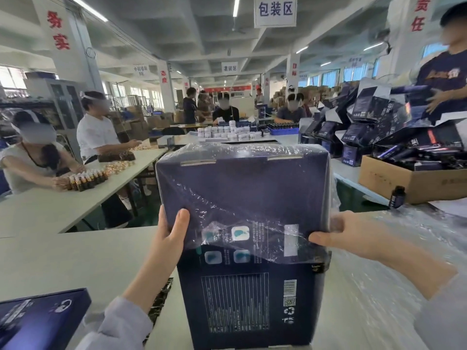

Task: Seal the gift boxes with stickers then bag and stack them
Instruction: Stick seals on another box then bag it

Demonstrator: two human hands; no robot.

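Left hand grips the left edge of the navy gift box. Right hand pinches the clear bag at its right edge. The box stands at frame centre between them, its small print unreadable. The hanging sign at top centre reads 包装区.

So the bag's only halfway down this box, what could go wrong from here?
1. The plastic bag is stretched tight over the top corners of the gift box; a harder pull from the left hand and right hand may tear it.
2. Its hem sits near a tab jutting from the box's right edge and could snag there.
3. The box stands on end on the table; an uneven pull might tip it.
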